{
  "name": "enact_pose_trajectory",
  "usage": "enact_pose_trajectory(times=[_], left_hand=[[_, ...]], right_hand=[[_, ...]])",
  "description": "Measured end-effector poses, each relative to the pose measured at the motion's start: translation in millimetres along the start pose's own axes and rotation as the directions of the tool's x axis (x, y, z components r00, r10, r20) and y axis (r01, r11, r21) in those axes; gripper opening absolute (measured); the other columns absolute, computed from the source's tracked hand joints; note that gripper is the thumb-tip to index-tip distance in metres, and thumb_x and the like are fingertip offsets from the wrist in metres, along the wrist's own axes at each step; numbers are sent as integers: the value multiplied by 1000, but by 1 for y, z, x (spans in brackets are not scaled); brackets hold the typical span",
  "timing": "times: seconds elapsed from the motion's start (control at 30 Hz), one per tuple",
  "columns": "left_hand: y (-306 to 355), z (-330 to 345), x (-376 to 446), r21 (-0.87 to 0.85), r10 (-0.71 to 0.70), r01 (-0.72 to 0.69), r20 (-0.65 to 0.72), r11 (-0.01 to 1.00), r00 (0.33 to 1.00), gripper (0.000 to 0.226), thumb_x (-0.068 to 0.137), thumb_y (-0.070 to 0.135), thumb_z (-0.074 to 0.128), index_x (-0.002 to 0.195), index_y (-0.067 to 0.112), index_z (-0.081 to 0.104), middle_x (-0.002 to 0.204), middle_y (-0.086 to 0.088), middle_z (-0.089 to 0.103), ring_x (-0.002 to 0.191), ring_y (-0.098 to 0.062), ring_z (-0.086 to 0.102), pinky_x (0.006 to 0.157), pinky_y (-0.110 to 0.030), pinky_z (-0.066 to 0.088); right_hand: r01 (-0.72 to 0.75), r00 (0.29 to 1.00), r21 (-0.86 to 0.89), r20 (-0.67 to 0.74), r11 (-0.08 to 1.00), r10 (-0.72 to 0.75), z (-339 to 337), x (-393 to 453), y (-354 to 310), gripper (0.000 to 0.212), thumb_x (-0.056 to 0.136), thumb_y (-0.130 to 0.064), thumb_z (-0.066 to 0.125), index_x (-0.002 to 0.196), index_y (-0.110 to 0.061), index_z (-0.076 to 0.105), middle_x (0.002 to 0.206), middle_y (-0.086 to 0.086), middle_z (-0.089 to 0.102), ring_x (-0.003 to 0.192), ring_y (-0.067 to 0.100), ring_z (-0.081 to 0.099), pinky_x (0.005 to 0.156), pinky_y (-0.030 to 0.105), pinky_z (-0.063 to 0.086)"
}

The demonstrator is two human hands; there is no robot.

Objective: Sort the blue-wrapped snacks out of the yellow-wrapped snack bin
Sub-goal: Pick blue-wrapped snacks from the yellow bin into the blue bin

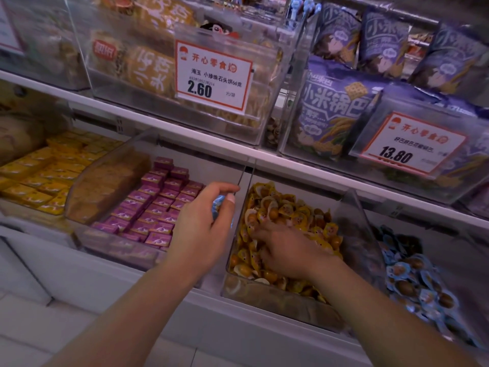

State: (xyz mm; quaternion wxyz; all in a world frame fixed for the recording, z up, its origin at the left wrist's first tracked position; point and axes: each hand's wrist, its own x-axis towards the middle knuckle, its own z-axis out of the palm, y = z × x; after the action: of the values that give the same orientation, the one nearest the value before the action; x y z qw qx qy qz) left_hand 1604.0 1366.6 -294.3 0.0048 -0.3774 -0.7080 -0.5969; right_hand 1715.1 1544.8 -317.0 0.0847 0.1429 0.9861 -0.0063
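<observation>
Two bare hands, left [203, 221] clutching glossy blue-wrapped snacks [219, 205].

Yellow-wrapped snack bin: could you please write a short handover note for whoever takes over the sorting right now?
Left hand: held over the purple-box bin, gripping blue-wrapped snacks already picked out.
Right hand: down in the yellow-wrapped snack bin, fingers among the packets; blurred, so its grip cannot be told.
Blue-wrapped snack bin: next bin to the right.
Done: a few blue ones pulled.
Left: check the yellow pile for more blue, none visible on top; then drop the held ones into the blue bin.
</observation>
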Motion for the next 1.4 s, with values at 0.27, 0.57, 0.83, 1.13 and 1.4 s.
enact_pose_trajectory(times=[0.27, 0.57, 0.83, 1.13, 1.4], left_hand=[[-1, -3, 2, 0, -17, 17, 7, 1000, 1000, 15, 100, 34, 50, 106, 39, 63, 86, 20, 64, 75, -3, 62, 56, -21, 47], [1, 3, 0, -3, 8, -8, -3, 1000, 1000, 19, 97, 43, 45, 108, 42, 60, 79, 9, 66, 73, -8, 63, 62, -44, 52], [7, 7, 0, 36, 62, -61, -22, 997, 998, 19, 97, 41, 44, 111, 45, 55, 83, 9, 66, 77, -8, 62, 62, -37, 51], [18, 31, -4, 413, 397, -454, 221, 789, 891, 62, 90, 69, 45, 132, 24, 50, 107, 2, 56, 84, -21, 59, 74, -39, 50], [13, 31, 3, 442, 461, -562, 321, 699, 827, 34, 94, 57, 41, 101, 29, 59, 88, 14, 62, 75, -14, 57, 81, -39, 40]], right_hand=[[-188, 973, -117, 114, 975, 202, 0, 0, 49, 57, 78, -51, 49, 134, -36, 51, 138, 0, 44, 138, 27, 29, 104, 54, 31], [-204, 978, 125, -28, 971, 209, 23, 6, 39, 39, 77, -53, 68, 109, -32, 71, 135, 3, 40, 143, 29, 21, 109, 56, 30], [-114, 864, 637, -316, 762, 392, 3, -25, 31, 21, 79, -28, 80, 69, -37, 63, 80, -15, 65, 78, -2, 59, 69, 19, 48], [-30, 857, 998, -7, 63, 516, -57, -52, 0, 20, 90, -20, 66, 83, -1, 72, 68, 9, 69, 51, 14, 56, 52, 24, 50], [-90, 938, 993, 111, -78, 329, -63, -56, -13, 40, 97, -34, 54, 94, 2, 71, 86, 18, 73, 68, 21, 68, 62, 28, 55]])
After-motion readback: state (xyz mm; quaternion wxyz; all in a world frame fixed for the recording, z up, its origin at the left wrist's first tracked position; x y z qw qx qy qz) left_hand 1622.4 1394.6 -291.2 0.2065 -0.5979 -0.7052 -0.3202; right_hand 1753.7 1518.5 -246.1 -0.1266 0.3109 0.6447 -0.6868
